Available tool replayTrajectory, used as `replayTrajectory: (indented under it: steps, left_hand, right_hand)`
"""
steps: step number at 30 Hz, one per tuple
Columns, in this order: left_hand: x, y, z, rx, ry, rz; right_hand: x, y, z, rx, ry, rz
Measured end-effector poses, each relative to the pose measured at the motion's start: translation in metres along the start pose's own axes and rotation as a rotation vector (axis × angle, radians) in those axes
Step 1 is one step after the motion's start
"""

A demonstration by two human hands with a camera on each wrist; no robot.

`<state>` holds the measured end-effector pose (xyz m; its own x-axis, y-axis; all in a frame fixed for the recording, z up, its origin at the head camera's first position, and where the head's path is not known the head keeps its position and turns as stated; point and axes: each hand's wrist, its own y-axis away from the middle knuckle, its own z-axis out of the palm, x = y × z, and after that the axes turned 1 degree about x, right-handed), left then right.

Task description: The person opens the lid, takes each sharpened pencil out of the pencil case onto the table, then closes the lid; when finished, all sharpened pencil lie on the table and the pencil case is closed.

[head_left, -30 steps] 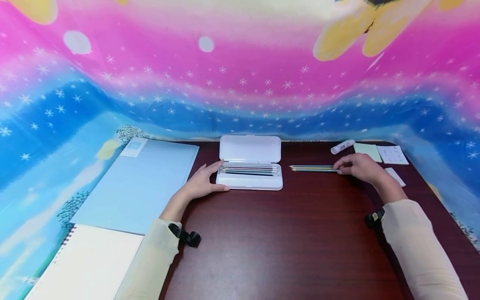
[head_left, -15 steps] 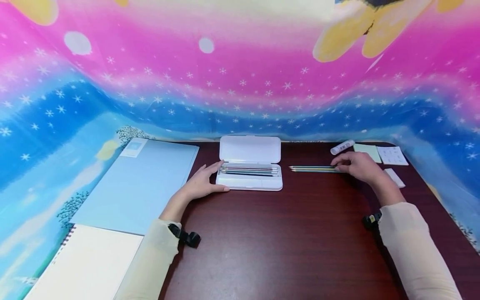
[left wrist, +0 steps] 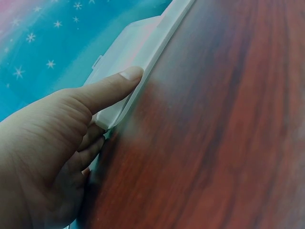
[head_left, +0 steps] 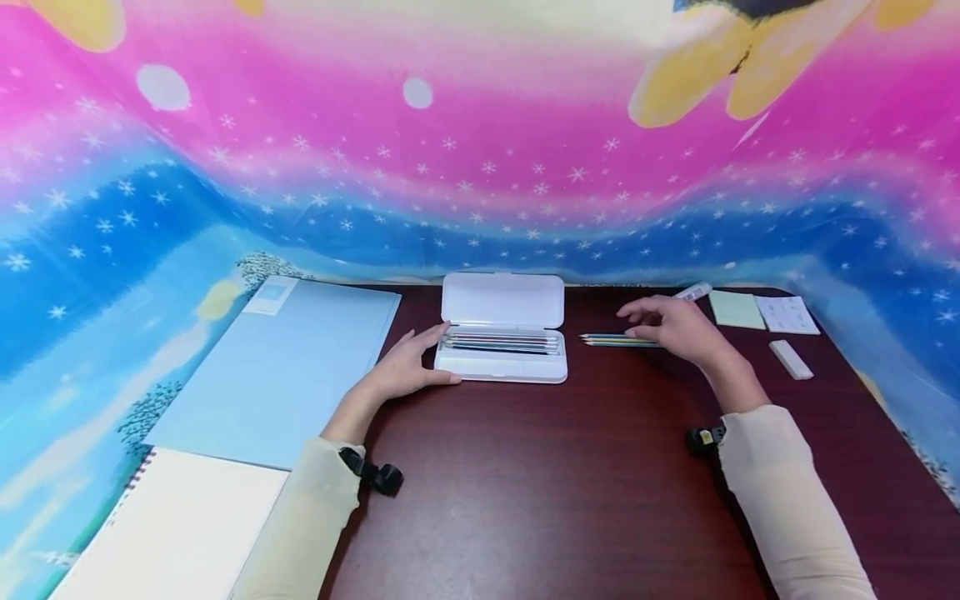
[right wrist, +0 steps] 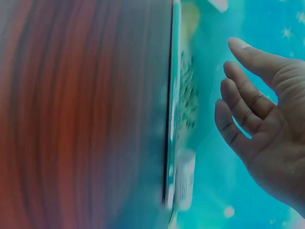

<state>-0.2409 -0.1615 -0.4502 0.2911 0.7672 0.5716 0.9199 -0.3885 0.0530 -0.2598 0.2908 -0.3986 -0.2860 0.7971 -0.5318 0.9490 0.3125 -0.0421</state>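
At the far left of the dark wooden table [head_left: 540, 483] lie a spiral sketchbook [head_left: 172, 533] and, beyond it, a pale blue folder [head_left: 277, 375]. Next comes the left hand [head_left: 405, 367], braced on the left end of the open white pencil case [head_left: 502, 367]: its thumb runs along the case's near edge and its fingers lie against the left end, loosely cupping that corner; the left wrist view shows the thumb pressed flat to the rim. Several pencils lie side by side in the case's tray [head_left: 501, 342], with the lid [head_left: 502, 300] laid back behind it. Just to the right of the case, a few loose pencils [head_left: 611, 339] lie on the table, points toward the case. The right hand [head_left: 671, 325] is over their far ends with relaxed, slightly spread fingers and grips nothing; whether it touches them cannot be told. Behind it peeks a glue stick [head_left: 693, 291], then a green sticky-note pad [head_left: 737, 308], a white printed card [head_left: 786, 314] and a white eraser [head_left: 791, 359].
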Motion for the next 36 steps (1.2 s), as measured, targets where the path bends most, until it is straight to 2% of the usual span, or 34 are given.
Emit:
replayTrajectory:
  steps: [7, 11, 17, 26, 30, 36]
  left_hand:
    - [0.001, 0.002, -0.002, -0.002, 0.011, -0.002]
    - [0.001, 0.003, -0.003, -0.006, 0.014, -0.019]
    - [0.002, 0.001, -0.003, -0.019, 0.018, -0.006]
    - [0.001, 0.002, -0.003, -0.022, 0.011, -0.03]
    - [0.0, 0.001, -0.003, -0.02, 0.009, -0.017]
    - [0.001, -0.001, -0.002, -0.015, 0.002, -0.002]
  right_hand:
    - [-0.032, -0.015, 0.017, -0.015, -0.09, -0.005]
    - [-0.047, -0.021, 0.028, -0.009, -0.089, -0.03]
    - [-0.067, -0.025, 0.044, -0.019, -0.072, -0.059]
    - [-0.088, -0.034, 0.059, -0.126, -0.092, -0.069]
    - [-0.092, -0.039, 0.066, -0.163, -0.032, -0.081]
    - [-0.1, -0.045, 0.075, -0.231, 0.124, -0.162]
